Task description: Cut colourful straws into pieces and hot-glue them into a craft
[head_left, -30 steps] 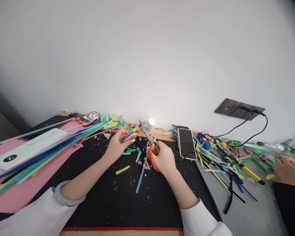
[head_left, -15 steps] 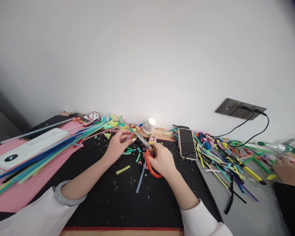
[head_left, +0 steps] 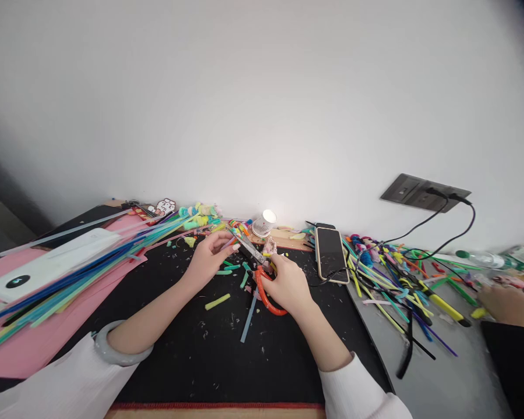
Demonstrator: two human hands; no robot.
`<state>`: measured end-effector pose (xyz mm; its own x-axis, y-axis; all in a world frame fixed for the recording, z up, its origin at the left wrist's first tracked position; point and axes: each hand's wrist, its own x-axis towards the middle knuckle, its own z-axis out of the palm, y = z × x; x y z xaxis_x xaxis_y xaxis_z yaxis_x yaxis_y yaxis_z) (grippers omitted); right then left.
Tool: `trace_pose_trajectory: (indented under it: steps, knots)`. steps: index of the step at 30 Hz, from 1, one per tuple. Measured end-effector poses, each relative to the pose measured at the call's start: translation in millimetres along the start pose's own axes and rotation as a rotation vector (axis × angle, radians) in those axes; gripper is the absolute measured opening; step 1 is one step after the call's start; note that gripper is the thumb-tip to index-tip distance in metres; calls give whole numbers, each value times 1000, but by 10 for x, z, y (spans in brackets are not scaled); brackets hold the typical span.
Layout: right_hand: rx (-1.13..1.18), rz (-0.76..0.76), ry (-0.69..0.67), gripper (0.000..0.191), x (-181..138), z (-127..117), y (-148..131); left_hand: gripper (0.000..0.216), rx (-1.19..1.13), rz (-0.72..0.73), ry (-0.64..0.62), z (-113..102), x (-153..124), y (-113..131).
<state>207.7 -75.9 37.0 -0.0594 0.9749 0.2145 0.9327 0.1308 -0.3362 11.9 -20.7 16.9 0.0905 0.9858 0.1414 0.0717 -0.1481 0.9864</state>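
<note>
Above the black mat, my left hand is closed in a pinch on small coloured pipe cleaners; how many is too small to tell. My right hand is shut on the orange-handled scissors. Their blades point up and left, reaching to the pipe cleaners by my left fingertips. Below my hands lie short green cut pieces, a yellow-green piece and a grey-blue strip. A paper cup stands just behind the scissors.
Long pipe cleaners and a white box lie on pink paper at left. To the right are a phone, loose pipe cleaners, yellow-black pliers, cables from a wall socket, and another person's hand.
My hands and the scissors stay almost in place. At far right, the other person's hand has shifted slightly left and looks blurred.
</note>
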Motion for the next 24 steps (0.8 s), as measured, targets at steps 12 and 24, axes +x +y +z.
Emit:
trace_pose_trajectory:
  steps: [12, 24]
  knots:
    - [93, -25, 19, 19, 16, 29, 30, 46, -110, -91, -17, -22, 28, -86]
    - [94, 3, 7, 32, 17, 46, 44, 47, -205, -146, -13, -26, 33, -97]
